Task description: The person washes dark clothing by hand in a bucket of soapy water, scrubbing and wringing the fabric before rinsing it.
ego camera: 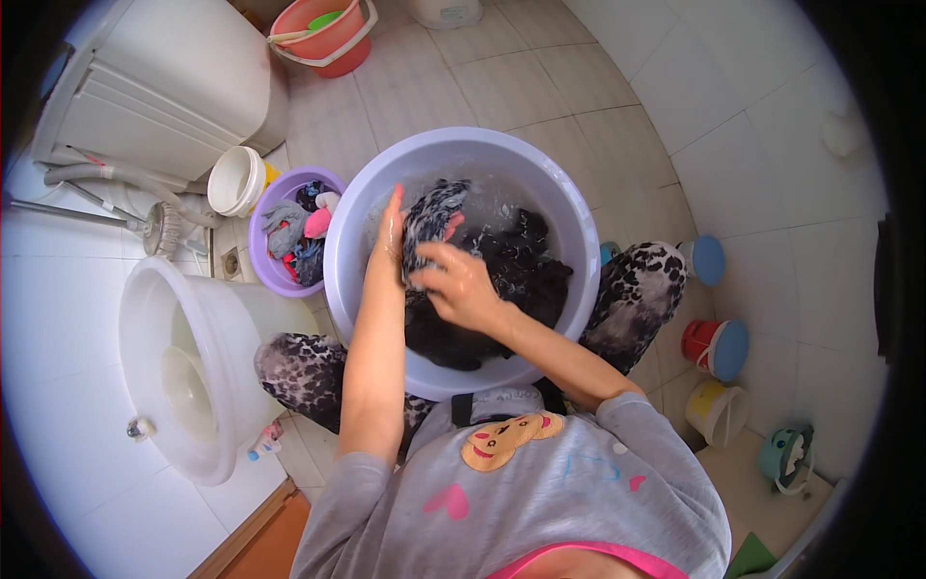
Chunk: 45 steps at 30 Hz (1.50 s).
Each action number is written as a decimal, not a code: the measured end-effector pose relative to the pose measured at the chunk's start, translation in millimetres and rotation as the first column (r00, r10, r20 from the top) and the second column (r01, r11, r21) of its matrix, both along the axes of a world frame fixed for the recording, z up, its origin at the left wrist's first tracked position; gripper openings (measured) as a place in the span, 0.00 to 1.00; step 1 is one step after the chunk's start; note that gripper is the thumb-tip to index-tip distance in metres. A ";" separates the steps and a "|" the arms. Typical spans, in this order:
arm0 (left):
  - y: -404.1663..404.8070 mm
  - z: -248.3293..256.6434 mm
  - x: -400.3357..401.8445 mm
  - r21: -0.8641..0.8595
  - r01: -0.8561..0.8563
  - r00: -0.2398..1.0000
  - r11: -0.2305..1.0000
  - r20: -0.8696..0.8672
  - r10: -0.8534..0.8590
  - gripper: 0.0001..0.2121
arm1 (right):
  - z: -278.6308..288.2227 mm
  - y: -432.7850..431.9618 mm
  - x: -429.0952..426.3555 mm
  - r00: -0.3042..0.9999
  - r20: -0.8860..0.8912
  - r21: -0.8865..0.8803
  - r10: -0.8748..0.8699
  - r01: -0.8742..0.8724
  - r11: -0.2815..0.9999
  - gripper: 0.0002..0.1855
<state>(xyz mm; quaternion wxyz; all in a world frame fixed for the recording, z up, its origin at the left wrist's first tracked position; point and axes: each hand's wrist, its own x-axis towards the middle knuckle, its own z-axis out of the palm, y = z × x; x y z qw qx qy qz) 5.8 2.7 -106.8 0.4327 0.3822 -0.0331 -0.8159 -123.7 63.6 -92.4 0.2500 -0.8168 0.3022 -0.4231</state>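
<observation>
A wet black-and-white patterned cloth lies across my left hand, whose thumb points up on one side while its fingertips show on the other. The curled fingers of my right hand press on the lower part of this cloth. Both hands are wet and above a large pale lavender basin between my knees. Dark soaked clothes fill much of the basin, in cloudy, slightly foamy water.
On the left are a purple basin of clothes, a white bucket and a big translucent tub holding a scoop. A red bucket stands farther off. Several small buckets, one red, line the right wall.
</observation>
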 end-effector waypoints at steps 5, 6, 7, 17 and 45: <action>-8.1 -93.6 -2.8 -0.001 -0.097 0.754 0.995 -0.653 0.073 0.23 | -15.2 0.0 1.9 1.000 0.007 -0.032 -0.014 0.014 0.999 0.08; -9.2 -122.5 0.2 -0.069 -0.069 0.805 0.995 -0.593 0.015 0.21 | -18.7 -12.3 7.6 0.993 -0.016 -0.102 -0.118 0.116 0.988 0.08; -13.5 -137.0 -9.1 -0.072 -0.155 0.825 0.985 -0.558 0.089 0.19 | -32.8 -30.8 7.1 0.981 -0.027 -0.157 -0.190 0.183 0.970 0.09; -35.6 -165.2 -26.2 -0.095 -0.444 0.893 0.891 -0.124 0.432 0.16 | -80.5 -83.9 12.8 0.864 0.020 0.128 -0.503 0.497 0.858 0.05; -24.1 -99.9 -52.5 -0.018 -0.543 0.837 0.839 -0.088 0.540 0.11 | -55.7 -83.1 13.0 0.744 0.028 0.332 -0.668 0.623 0.708 0.08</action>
